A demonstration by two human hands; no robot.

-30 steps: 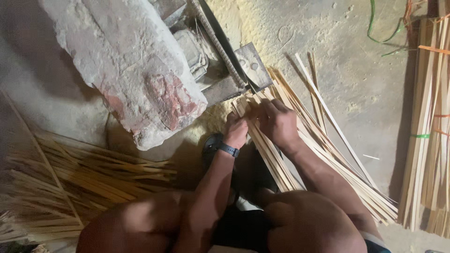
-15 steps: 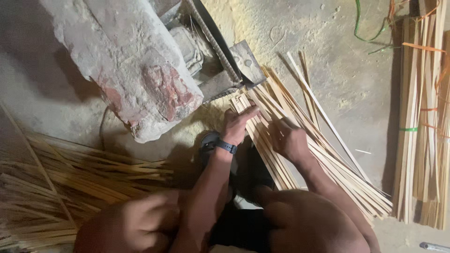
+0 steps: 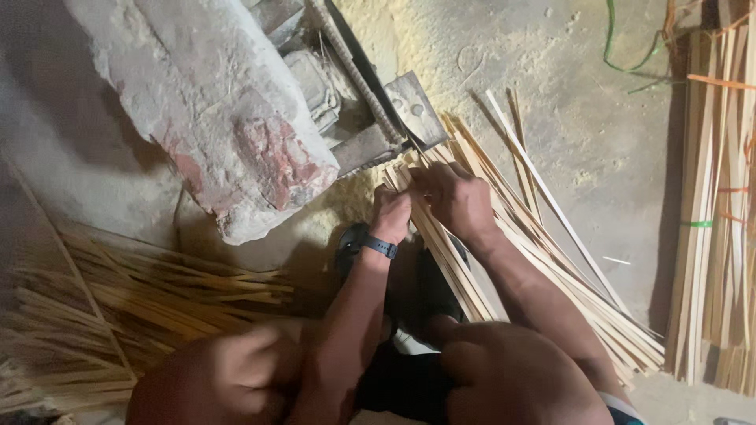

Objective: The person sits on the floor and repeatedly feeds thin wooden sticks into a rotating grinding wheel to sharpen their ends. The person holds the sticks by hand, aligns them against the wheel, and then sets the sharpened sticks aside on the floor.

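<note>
Right now both hands sit close together on a fan of thin bamboo strips (image 3: 512, 236) lying on the floor (image 3: 598, 134), w/ the near ends of the strips pushed up against a small metal machine (image 3: 394, 126) beside a plastered brick block (image 3: 213, 102). Left hand (image 3: 391, 214), w/ a dark wristband (image 3: 380, 246), is curled shut on the strip ends just below the machine's metal plate. Right hand (image 3: 457, 201) lies spread over the same strips, fingers pressing them flat; can't tell if it pinches one strip or only holds the lot down.

Strips run from the machine mouth diagonally down to the right, past the person's knee (image 3: 512, 378), ends splayed. Yellow sawdust (image 3: 354, 193) is heaped under the machine. Tied bundles of longer slats (image 3: 717, 205) lie well apart at the right edge; a loose pile of thinner sticks (image 3: 134, 307) lies at the left.

To do this step well, imo: keep strip ends squared & level w/ the slot, feed one at a time, left hand guiding near the mouth but fingertips clear of the plate edge, right hand keeping the rest flat so none ride up or cross.
</note>
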